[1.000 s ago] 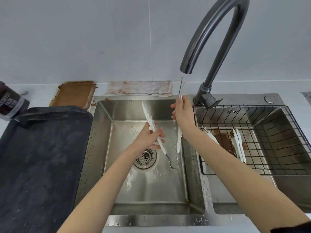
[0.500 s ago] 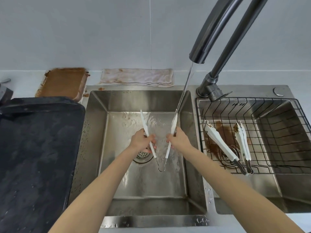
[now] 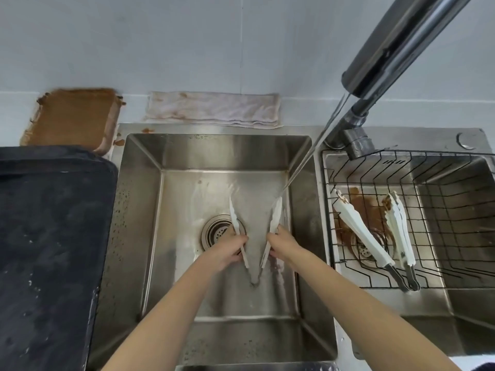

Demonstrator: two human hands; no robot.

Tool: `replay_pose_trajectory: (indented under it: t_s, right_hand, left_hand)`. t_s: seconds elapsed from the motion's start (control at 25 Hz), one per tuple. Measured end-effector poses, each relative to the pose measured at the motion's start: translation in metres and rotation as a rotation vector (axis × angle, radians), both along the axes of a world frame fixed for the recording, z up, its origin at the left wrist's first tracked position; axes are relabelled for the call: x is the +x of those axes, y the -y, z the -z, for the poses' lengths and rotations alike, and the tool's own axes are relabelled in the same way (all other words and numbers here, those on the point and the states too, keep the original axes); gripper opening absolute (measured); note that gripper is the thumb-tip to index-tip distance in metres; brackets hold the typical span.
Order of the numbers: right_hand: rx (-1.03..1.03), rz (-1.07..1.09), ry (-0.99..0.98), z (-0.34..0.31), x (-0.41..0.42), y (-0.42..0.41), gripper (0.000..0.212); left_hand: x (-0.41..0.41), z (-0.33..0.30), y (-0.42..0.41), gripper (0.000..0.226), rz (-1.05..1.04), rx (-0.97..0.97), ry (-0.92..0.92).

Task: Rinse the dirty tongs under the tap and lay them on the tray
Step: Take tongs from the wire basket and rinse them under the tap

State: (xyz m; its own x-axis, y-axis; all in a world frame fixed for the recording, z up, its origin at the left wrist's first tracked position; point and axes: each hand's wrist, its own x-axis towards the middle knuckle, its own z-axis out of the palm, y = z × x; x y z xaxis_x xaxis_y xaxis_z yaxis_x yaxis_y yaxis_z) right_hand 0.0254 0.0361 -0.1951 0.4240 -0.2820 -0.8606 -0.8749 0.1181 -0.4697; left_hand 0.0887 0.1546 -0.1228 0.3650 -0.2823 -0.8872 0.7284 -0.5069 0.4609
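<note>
item: tongs, rinse in progress

tray (image 3: 48, 236): dark, bare, far left.
left hand (image 3: 227, 249): closed on 1 arm of the tongs (image 3: 275, 219).
right hand (image 3: 284, 243): closed on the other arm; tip under tap (image 3: 401, 44) stream, over sink (image 3: 139, 210).
wire basket (image 3: 442, 236): 2 soiled pairs.
next, likely: carry left, lay flat.

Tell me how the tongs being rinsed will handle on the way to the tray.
Probably slippery: water runs over the tongs. Likely springy: the arms splay into a V between the left hand and right hand. Thin and light-looking, so probably easy to carry.
</note>
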Motion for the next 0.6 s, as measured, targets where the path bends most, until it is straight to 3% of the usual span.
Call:
replay_pose_trajectory:
  t_s: [0.12,0.44,0.6]
  right_hand:
    - [0.036,0.02,-0.027,-0.03,0.001,-0.008,0.044]
    - [0.024,-0.007,-0.013,-0.057,-0.006,-0.008,0.05]
    - [-0.036,-0.15,0.019,-0.075,-0.011,-0.008,0.05]
  left_hand:
    - [-0.004,0.01,0.0,0.038,-0.055,-0.019,-0.023]
    - [-0.007,0.016,-0.007,0.028,-0.025,-0.02,-0.052]
    - [-0.006,0.012,-0.011,0.028,0.059,0.027,0.002]
